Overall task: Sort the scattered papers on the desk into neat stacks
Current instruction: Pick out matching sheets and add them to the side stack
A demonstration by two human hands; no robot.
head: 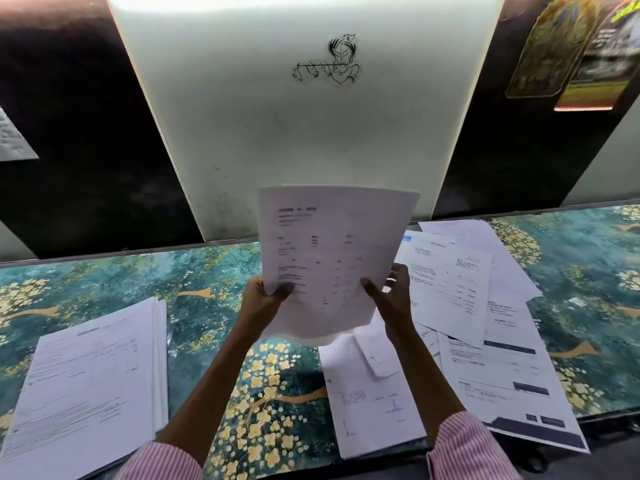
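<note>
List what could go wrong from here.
1. The sheets are held only at their lower part by the left hand and right hand; one could slip out.
2. The right pile overhangs the front edge of the desk; a nudge may drop papers.
3. The left stack is fanned, so additions may land crooked.

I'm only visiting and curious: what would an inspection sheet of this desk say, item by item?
Surface: desk with a teal and gold floral cover, partly under paper.
Job's things: fairly tidy stack on the left; held sheets raised upright at centre; scattered papers overlapping on the right.
Clutter: nothing seen beyond the papers.
Grips: left hand and right hand each pinch the held sheets near the lower corners, thumbs in front.
Cables: nothing seen.
Surroundings: white panel with a line-drawing sticker behind the desk; posters upper right; a printed sheet far left.
</note>
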